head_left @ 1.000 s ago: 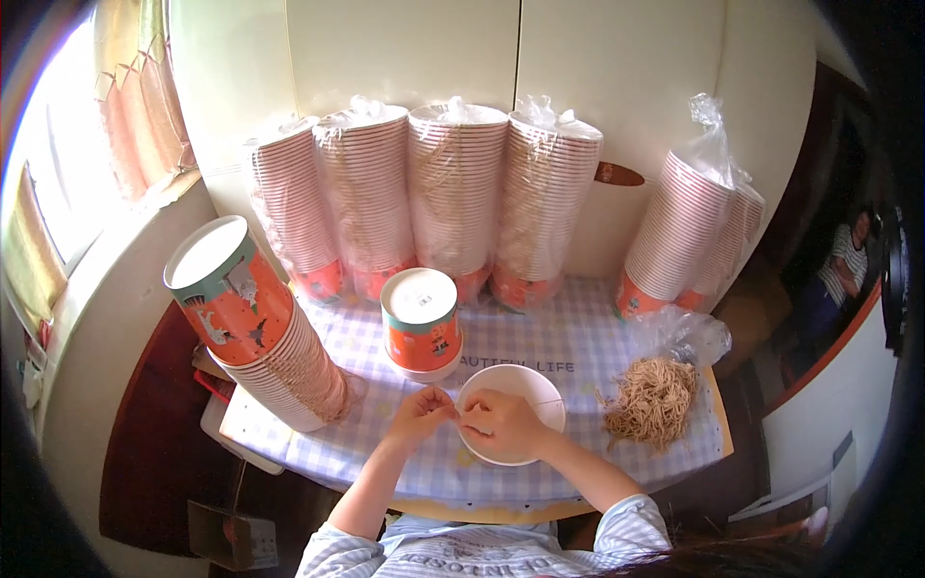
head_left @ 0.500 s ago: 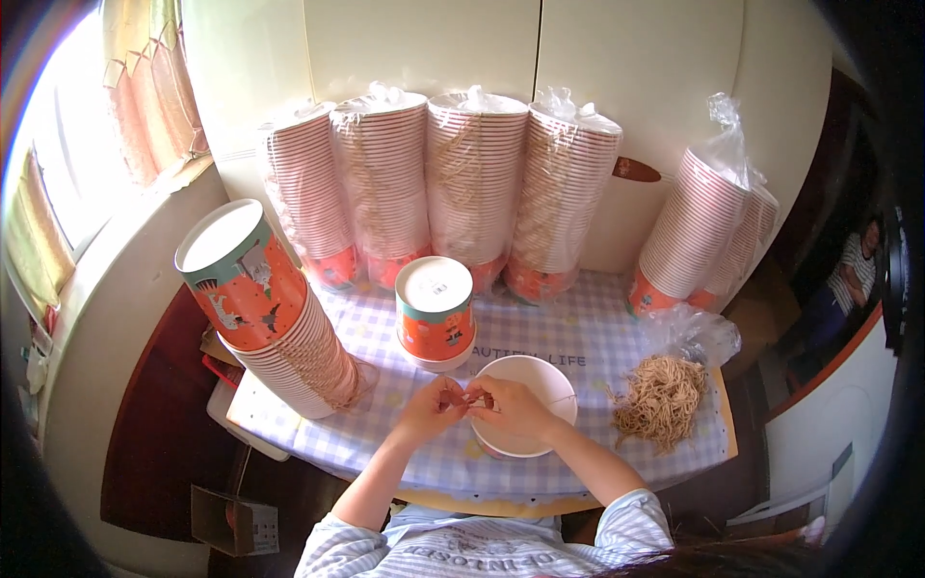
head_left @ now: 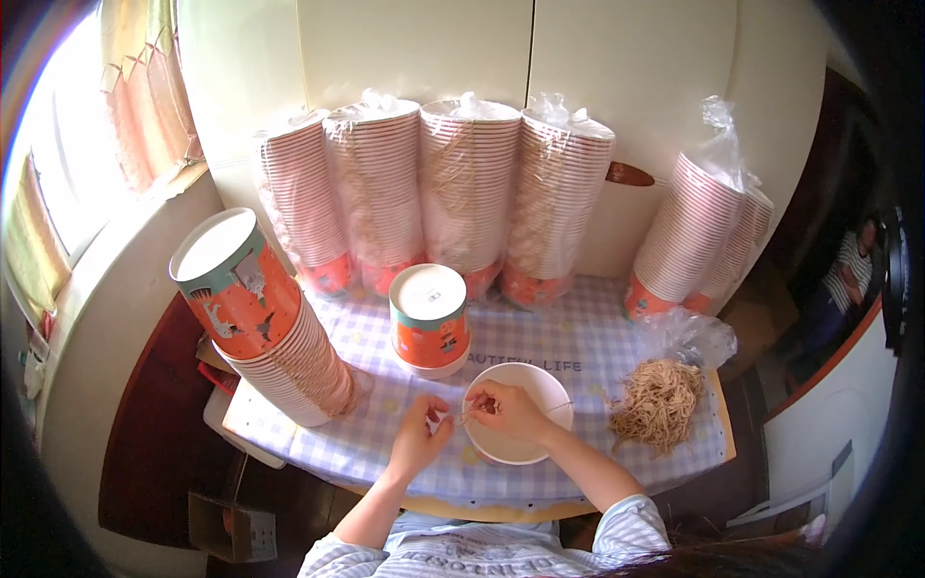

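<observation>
A white paper tub (head_left: 551, 387) stands with its mouth up at the front middle of the table. Over its left rim my right hand (head_left: 508, 411) is closed in a pinch on a thin tan cord, whose short end sticks out toward the left. A thin strand also shows at the tub's right rim. Left of the tub, my left hand (head_left: 420, 441) is held apart from the right one. Its fingers are curved with a gap to the thumb, and nothing shows between them. To the right lies a loose heap of tan cords (head_left: 659, 403).
Upside-down orange and green tubs (head_left: 430, 332) stand behind my left hand. A tall leaning stack of tubs (head_left: 275, 323) is at the left. Several plastic-wrapped stacks (head_left: 467, 193) line the back, with more at right (head_left: 689, 231). A clear bag (head_left: 696, 337) lies behind the cords.
My hands were together at the tub's left rim and have parted. The left moved slightly left and down, its fingers loosened; the right stays pinched over the tub. The whole view shifted slightly.
</observation>
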### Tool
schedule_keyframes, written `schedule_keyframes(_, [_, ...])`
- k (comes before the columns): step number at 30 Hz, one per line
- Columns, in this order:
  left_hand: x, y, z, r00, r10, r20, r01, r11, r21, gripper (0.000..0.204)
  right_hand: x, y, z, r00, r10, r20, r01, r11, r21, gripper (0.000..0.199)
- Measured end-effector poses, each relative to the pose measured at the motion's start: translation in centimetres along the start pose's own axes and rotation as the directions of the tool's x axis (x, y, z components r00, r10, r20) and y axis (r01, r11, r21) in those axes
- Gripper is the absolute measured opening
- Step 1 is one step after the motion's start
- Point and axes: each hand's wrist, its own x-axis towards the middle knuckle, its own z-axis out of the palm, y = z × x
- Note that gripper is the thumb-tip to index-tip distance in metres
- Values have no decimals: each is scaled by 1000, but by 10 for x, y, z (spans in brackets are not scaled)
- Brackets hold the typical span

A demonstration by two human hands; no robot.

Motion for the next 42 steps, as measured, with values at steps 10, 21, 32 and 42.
schedule_keyframes(10, [-3, 7, 10, 990, 135, -32, -123, 962, 243, 12, 1, 0, 2, 999, 48, 22, -49, 997, 64, 25])
schedule_keyframes(21, [-7, 7, 9, 962, 264, -64, -216, 886, 411, 11, 0, 1, 8, 999, 28, 19, -30, 996, 89, 21])
schedule_keyframes(32, [-6, 8, 9, 904, 423, -59, -332, 782, 528, 14, 0, 3, 8, 998, 34, 54, -38, 995, 91, 24])
schedule_keyframes(42, [-7, 5, 12, 956, 256, -143, -216, 945, 245, 15, 0, -1, 7, 998, 19, 59, -22, 999, 46, 23])
